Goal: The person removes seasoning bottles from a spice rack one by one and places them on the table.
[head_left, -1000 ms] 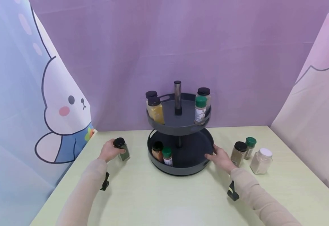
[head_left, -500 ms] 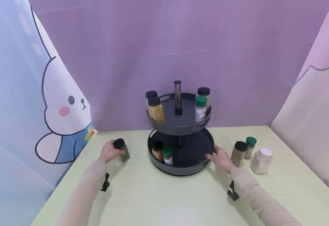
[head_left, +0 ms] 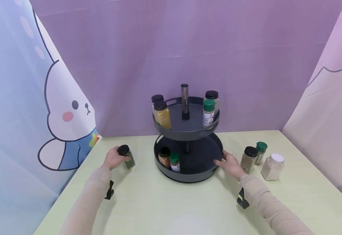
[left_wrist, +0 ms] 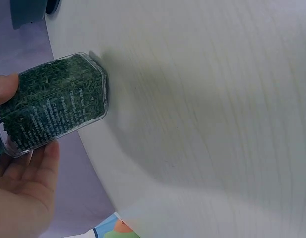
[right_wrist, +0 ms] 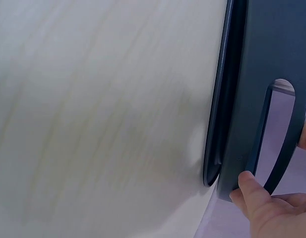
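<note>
My left hand (head_left: 114, 158) grips a clear jar of dried green herbs (left_wrist: 58, 101) with a black lid, thumb on one side and fingers on the other. The jar is tilted a little, close to the tabletop left of the rack. My right hand (head_left: 230, 165) holds the right rim of the lower tray on a dark grey two-tier spice rack (head_left: 185, 178). In the right wrist view, fingertips (right_wrist: 246, 176) touch the tray's outer wall beside its handle slot. An orange-brown spice jar (head_left: 164, 158) and a green-capped bottle (head_left: 175, 163) stand in the lower tray's left side.
The upper tray bears a yellow spice jar (head_left: 163, 117), a green-capped bottle (head_left: 208, 114) and black-lidded jars behind them. Right of my right hand stand a black-lidded jar (head_left: 248, 160), a green-capped jar (head_left: 260, 153) and a white-lidded jar (head_left: 272, 167). A purple curtain (head_left: 123, 65) hangs behind the table.
</note>
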Available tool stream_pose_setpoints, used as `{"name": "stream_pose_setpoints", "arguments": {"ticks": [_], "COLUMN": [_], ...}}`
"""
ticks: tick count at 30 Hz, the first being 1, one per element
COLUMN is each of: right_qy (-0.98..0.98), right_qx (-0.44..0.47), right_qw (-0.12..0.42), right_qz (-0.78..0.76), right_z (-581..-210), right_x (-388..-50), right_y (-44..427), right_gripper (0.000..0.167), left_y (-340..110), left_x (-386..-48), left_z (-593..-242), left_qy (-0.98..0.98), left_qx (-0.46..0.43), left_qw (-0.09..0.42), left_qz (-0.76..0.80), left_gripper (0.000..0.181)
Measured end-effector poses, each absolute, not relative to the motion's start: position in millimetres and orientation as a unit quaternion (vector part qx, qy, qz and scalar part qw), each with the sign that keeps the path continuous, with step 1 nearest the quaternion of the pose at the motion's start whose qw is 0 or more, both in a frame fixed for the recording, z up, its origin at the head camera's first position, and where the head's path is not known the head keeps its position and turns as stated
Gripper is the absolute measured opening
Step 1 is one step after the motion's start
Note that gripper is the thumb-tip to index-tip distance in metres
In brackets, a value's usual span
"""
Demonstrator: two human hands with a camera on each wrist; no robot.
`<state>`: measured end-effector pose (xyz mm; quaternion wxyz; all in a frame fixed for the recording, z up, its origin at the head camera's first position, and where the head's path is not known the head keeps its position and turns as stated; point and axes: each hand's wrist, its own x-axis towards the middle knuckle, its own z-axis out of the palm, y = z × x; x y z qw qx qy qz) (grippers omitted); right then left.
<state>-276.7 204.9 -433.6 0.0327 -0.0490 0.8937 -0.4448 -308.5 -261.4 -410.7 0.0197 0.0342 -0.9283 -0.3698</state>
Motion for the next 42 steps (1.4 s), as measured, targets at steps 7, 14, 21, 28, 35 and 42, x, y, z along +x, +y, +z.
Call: {"name": "stream_pose_setpoints", "arguments": {"ticks": [7, 14, 21, 28, 35, 42], "right_qy": [0.893, 0.894, 0.893, 0.893, 0.893, 0.892], "right_qx": [-0.044, -0.043, -0.041, -0.041, -0.044, -0.041], "right_qw": [0.040, 0.038, 0.038, 0.040, 0.039, 0.045], "right_qz": [-0.447, -0.444, -0.446, -0.446, -0.446, -0.447], "right_z": [-431.6, -432.4, -432.5, -433.6, -434.7, -432.9], "right_x": [-276.3, -275.3, -274.7, -275.2, -276.1, -273.9], "right_y": [205.3, 204.7, 204.3, 204.9, 206.0, 205.2], "right_gripper": [0.073, 0.074, 0.074, 0.075, 0.076, 0.076], "left_y": [-262.5, -263.8, -264.0, -263.6, -262.7, -260.0], "left_x": [-309.9, -309.0, -309.0, -307.9, -306.8, -302.1], "left_z": [-412.4, -413.4, -413.1, -414.5, -415.9, -414.8], "left_qy": [-0.929, -0.926, -0.927, -0.924, -0.912, -0.896], "left_qx": [0.032, 0.033, 0.034, 0.030, 0.025, 0.027], "left_qw": [0.020, 0.021, 0.016, 0.012, 0.018, 0.005], "left_qz": [-0.368, -0.375, -0.373, -0.381, -0.409, -0.443], "left_gripper": [0.058, 0.058, 0.060, 0.062, 0.063, 0.069]}}
